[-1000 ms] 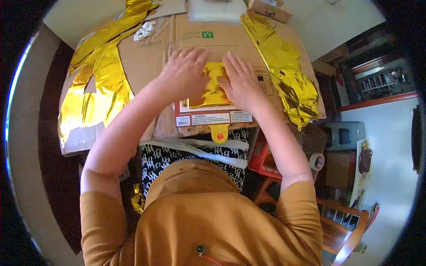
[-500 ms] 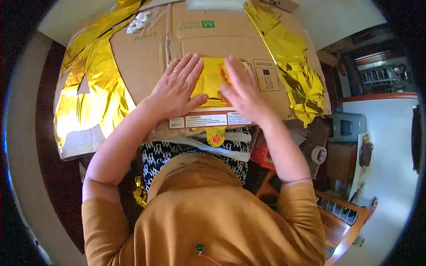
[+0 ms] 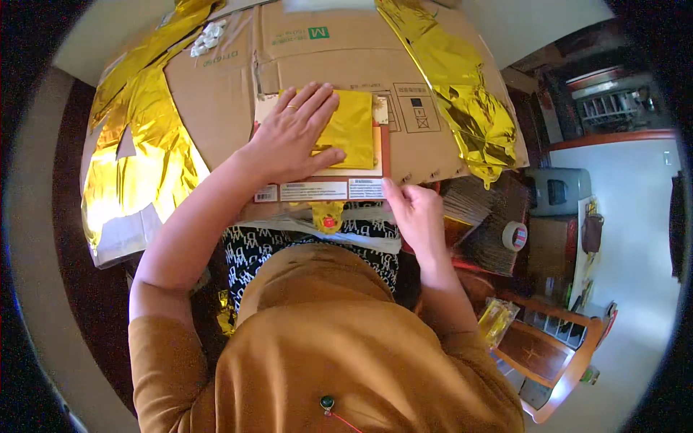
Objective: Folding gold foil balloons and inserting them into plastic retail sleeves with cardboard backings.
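Observation:
My left hand point(image 3: 292, 137) lies flat with fingers stretched on a folded sheet of gold foil point(image 3: 354, 130), a ring on one finger. Under the foil is a flat printed card point(image 3: 312, 192) with a reddish-brown border and label strips along its near edge. At the card's near right corner, my right hand point(image 3: 417, 216) has its thumb on top and its fingers curled, pinching the corner. A gold foil tab point(image 3: 327, 218) with a red mark hangs below the card's near edge, over the cardboard's front.
Flattened cardboard point(image 3: 216, 108) covers the work surface. Crinkled gold foil balloons lie at the left point(image 3: 155, 123) and right point(image 3: 473, 101). A white crumpled bit point(image 3: 208, 37) is at the far left. Right of me are a tape roll point(image 3: 514, 236), a grey stool point(image 3: 559, 189) and a wooden chair point(image 3: 538, 350).
My right hand has left the foil and moved down to the card's near right corner, closing on it. My left hand stays flat on the foil. The view has shifted slightly.

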`<state>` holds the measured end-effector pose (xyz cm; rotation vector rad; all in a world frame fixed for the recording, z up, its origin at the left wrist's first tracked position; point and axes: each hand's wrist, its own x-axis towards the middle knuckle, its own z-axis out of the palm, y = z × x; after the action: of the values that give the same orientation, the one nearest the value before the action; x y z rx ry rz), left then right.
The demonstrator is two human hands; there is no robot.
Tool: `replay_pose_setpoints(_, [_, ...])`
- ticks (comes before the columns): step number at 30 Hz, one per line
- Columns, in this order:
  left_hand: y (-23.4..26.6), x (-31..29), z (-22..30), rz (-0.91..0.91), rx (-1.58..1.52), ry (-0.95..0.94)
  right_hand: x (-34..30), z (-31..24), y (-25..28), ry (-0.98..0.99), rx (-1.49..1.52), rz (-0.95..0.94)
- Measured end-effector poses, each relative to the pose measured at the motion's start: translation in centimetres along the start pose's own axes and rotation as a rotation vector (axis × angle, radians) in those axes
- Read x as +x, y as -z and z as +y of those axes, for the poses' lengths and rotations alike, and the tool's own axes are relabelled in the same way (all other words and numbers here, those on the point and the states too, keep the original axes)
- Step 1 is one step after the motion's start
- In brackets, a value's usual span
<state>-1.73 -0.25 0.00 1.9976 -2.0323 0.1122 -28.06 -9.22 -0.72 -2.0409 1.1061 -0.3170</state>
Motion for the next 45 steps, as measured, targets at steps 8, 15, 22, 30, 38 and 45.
replay_pose_setpoints(8, [0.0, -1.5, 0.3, -0.013, -0.031, -0.050, -2.3, 0.9, -1.1, -0.177, 0.829, 0.043])
replay_pose_setpoints(15, [0.2, -1.1, 0.1, -0.078, 0.049, -0.004, -2.5, 4.5, 5.8, -0.246, 0.804, 0.213])
replay_pose_setpoints(22, [0.8, -1.2, -1.0, -0.078, -0.004, -0.048, -2.0, 3.7, 13.8, 0.013, 0.531, 0.442])
replay_pose_setpoints(30, [-0.1, -1.2, -1.0, -0.045, 0.041, -0.022, 12.3, -0.1, 8.0, 0.108, 0.512, 0.261])
replay_pose_setpoints(38, [-0.3, -1.3, -0.6, 0.028, 0.048, -0.040, 15.7, -3.3, 3.2, 0.262, -0.306, 0.036])
replay_pose_setpoints(45, [0.0, -1.3, -0.2, 0.025, 0.026, -0.034, 14.5, -5.0, 4.8, 0.312, -0.418, -0.470])
